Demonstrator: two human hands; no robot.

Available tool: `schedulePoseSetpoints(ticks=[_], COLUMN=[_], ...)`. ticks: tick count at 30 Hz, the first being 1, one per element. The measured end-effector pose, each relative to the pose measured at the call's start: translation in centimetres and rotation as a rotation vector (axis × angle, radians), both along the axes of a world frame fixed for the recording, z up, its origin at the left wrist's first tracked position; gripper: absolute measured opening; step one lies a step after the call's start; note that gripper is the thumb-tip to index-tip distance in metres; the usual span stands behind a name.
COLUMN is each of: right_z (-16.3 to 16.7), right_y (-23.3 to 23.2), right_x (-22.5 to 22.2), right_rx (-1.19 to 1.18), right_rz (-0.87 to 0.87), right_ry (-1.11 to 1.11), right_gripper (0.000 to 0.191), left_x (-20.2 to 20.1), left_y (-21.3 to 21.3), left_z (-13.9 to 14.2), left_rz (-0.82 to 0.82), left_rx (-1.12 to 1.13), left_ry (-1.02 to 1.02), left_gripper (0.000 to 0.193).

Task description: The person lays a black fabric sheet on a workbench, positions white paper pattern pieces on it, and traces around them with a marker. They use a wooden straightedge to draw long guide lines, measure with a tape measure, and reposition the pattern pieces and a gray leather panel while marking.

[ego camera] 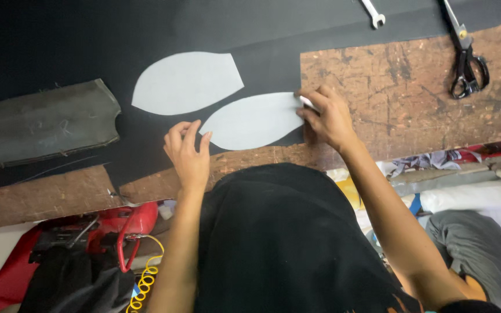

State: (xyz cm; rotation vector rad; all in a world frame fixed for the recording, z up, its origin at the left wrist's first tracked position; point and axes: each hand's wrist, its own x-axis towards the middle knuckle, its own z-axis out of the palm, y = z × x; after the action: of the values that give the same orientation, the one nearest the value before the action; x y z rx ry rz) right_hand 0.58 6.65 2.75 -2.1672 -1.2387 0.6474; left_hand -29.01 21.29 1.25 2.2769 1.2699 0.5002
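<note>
tracing step: left hand flat, pinning paper pattern at its 8 o'clock edge on black cloth, right hand pinching white chalk at 3 o'clock.

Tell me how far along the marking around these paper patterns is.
Done: nothing certain; no drawn outline shows around the upper pattern. In hand: the left hand steadies the lower pattern on the black sheet while the right hand marks its edge with chalk. Left: cutting; scissors lie untouched.
</note>
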Motion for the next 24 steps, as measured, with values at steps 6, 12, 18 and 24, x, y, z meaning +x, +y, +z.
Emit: schedulePoseSetpoints(ticks=[6,12,18,24], right_z=[0.1,0.5,0.5,-0.5], right_y=[0.4,1.0,1.0,0.6], right_x=[0.0,-0.1,-0.4,-0.2], right_rx=[0.015,-0.041,-0.044,-0.062], right_rz=[0.028,0.039,0.059,0.06], right_ry=[-0.008,-0.011,-0.045,-0.015], right_gripper=[0.043,0.045,0.044,0.039], left_x=[1.2,5.3,7.1,6.8], left_y=[1.4,5.9,7.7,7.7], left_z=[0.2,0.5,0.3,0.3], left_rz=[0.024,-0.176,-0.192,-0.18], left_rx=[0.163,0.093,-0.026,-0.039], left_ry=[-0.002,0.191,0.274,0.252], left_gripper=[0.037,0.07,0.075,0.073])
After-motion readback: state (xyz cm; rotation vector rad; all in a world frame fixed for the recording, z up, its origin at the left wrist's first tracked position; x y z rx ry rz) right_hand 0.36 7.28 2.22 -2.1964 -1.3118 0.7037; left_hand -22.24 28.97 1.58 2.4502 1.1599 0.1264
